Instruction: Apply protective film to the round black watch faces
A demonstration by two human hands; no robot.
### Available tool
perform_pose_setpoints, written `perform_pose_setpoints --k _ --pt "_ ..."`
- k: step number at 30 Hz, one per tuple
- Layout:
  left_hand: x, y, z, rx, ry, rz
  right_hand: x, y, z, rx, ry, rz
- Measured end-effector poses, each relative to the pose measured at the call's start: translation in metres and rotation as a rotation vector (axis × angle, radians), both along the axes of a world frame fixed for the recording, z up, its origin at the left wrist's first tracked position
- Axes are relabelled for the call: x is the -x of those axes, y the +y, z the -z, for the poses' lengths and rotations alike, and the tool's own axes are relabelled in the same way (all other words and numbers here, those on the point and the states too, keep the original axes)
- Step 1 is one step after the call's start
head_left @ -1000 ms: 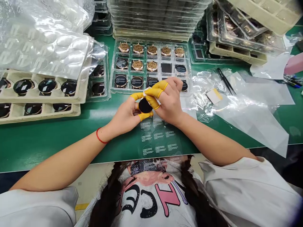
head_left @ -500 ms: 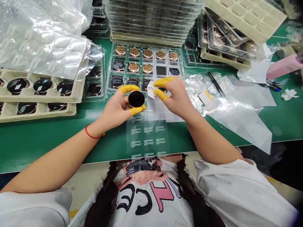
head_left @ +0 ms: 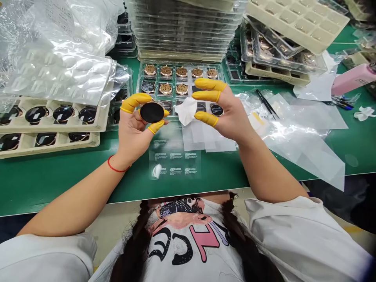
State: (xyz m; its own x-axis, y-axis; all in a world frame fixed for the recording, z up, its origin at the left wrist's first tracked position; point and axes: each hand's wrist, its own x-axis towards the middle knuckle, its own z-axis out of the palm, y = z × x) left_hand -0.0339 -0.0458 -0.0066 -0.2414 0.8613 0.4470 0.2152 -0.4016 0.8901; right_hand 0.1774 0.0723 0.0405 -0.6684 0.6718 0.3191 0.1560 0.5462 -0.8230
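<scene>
My left hand [head_left: 136, 121] grips a round watch case [head_left: 152, 112] with a glossy black face, its edge between yellow-cotted fingers and thumb. My right hand [head_left: 223, 107], also in yellow finger cots, has its fingers and thumb spread apart. A crumpled white wipe [head_left: 187, 111] is just left of these fingertips, apparently out of their hold. Behind both hands sits a clear tray [head_left: 188, 78] with gold watch backs and black dials in its pockets. Below them lies a clear film sheet [head_left: 176, 162] with rows of small white print.
Tall stacked clear trays [head_left: 182, 31] rise at the back. Cream trays of watches [head_left: 55, 127] stand left under plastic sheets [head_left: 58, 74]. To the right lie black tweezers [head_left: 267, 103], translucent paper sheets [head_left: 320, 156], a pink bottle [head_left: 354, 79] and more stacked trays [head_left: 288, 51].
My left hand has moved left and slightly up with the watch case. The right-hand fingers have spread and let go of the wipe. The view has shifted slightly.
</scene>
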Motion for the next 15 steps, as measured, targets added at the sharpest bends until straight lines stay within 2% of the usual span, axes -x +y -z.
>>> perform_pose_setpoints --k 3,6,11,15 --pt "0.004 0.000 -0.007 0.002 -0.026 -0.012 -0.003 -0.001 -0.007 -0.169 -0.083 -0.084" --pt "0.009 0.001 -0.010 -0.025 -0.044 0.004 -0.002 -0.002 -0.002 -0.191 -0.127 -0.138" --pt "0.010 0.002 -0.010 -0.095 -0.022 -0.030 0.003 -0.008 0.009 0.089 -0.049 -0.075" --pt "0.004 -0.005 -0.019 0.041 0.008 -0.044 0.003 -0.006 0.010 0.299 -0.021 -0.063"
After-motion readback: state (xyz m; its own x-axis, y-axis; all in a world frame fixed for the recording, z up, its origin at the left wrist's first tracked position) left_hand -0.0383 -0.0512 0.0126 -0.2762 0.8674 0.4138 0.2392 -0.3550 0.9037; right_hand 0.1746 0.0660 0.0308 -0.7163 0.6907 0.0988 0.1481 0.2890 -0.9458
